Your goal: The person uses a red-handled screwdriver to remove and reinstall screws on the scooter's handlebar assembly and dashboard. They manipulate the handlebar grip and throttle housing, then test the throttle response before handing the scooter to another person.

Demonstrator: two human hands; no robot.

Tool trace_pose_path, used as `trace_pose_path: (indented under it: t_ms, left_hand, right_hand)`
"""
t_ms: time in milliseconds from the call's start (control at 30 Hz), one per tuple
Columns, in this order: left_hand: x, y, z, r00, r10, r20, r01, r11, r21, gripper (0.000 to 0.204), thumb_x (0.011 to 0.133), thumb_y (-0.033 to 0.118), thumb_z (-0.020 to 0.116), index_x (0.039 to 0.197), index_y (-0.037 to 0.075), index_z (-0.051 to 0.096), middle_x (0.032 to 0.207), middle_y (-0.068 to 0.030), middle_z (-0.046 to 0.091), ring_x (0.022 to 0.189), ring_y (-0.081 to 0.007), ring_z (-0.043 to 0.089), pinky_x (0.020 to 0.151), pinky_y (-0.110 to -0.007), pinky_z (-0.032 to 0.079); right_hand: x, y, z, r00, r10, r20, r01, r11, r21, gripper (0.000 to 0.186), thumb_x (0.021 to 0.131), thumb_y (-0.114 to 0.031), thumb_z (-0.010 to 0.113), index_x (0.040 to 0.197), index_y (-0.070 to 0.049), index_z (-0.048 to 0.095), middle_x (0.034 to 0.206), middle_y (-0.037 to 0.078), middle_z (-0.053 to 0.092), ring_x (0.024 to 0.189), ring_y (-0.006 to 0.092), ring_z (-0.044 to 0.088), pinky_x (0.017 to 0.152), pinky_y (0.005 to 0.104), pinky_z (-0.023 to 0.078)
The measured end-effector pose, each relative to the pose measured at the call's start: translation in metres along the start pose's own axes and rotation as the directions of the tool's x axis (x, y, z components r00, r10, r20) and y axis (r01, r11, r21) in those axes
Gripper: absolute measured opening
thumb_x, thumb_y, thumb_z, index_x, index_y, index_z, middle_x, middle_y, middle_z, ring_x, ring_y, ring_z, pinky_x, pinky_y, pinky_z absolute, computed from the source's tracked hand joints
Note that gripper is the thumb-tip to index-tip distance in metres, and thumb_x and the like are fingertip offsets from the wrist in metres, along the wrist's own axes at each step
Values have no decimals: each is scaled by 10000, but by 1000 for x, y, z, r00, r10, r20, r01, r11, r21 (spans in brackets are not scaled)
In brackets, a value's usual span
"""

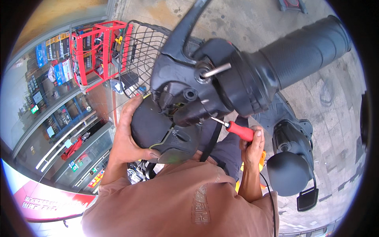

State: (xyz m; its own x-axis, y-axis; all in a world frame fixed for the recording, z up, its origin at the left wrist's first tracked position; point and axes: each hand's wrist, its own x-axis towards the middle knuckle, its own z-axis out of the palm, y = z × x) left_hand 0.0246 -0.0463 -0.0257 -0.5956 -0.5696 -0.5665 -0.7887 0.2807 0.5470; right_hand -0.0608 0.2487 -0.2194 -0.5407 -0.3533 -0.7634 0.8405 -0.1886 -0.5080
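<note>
While gripped, the red-handled screwdriver points into the black handlebar housing.

Your own body fills the lower middle of the view. You wear a rust-brown short-sleeved shirt of soft, slightly creased fabric, with a faded grey printed mark running down its front. Both your forearms are bare from the sleeve edge down, and neither wrist carries a watch, band or glove. Your left hand and your right hand are bare too, with no rings showing and short nails. Below the shirt, a patch of dark grey-blue trouser cloth shows between your arms.
</note>
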Motion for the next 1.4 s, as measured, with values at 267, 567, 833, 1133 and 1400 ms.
trace_pose_path:
  t_ms: [267, 567, 833, 1133, 1400]
  left_hand:
    - [-2, -6, 3, 998, -59, -14, 55, 981, -184, 1324, 364, 549, 916, 1406, -30, 339, 1386, -160, 405, 1288, -272, 413, 1071, -382, 304]
    - [4, -10, -16, 1000, -20, 3, 20, 981, -193, 1256, 436, 528, 906, 1414, -17, 337, 1379, -143, 441, 1297, -250, 415, 1085, -377, 285]
    - [79, 48, -26, 835, -96, 542, 17, 989, 150, 899, 557, 492, 877, 1226, -6, 541, 1177, -116, 591, 1078, -240, 546, 940, -373, 419]
    - [99, 64, -20, 665, -283, 692, 127, 955, 268, 691, 539, 341, 927, 1062, 4, 625, 936, -70, 662, 888, -192, 600, 801, -340, 483]
    - [111, 53, -17, 624, -70, 778, 52, 997, 48, 678, 557, 254, 923, 1114, 5, 628, 976, -76, 682, 888, -183, 625, 836, -314, 489]
  right_hand:
    - [-1, 9, -2, 989, -98, 109, 77, 980, 181, 404, 942, -379, 566, 1106, -35, 433, 843, 100, 570, 680, 146, 532, 616, 279, 440]
    - [0, 15, 6, 976, -216, -10, 216, 972, 88, 378, 960, -400, 526, 1052, -37, 478, 755, 72, 570, 584, 120, 508, 527, 248, 416]
    - [-1, 8, 0, 997, -56, 61, 53, 998, 43, 376, 957, -400, 526, 1072, -47, 466, 776, 49, 567, 606, 79, 500, 522, 215, 393]
    - [7, 8, -4, 997, 61, 44, -64, 995, 79, 418, 892, -309, 626, 1143, -34, 435, 877, 96, 555, 705, 173, 527, 652, 313, 429]
    - [8, 11, 3, 997, -10, 77, -9, 969, 245, 433, 892, -379, 623, 1087, -31, 455, 823, 112, 579, 669, 168, 558, 612, 271, 454]
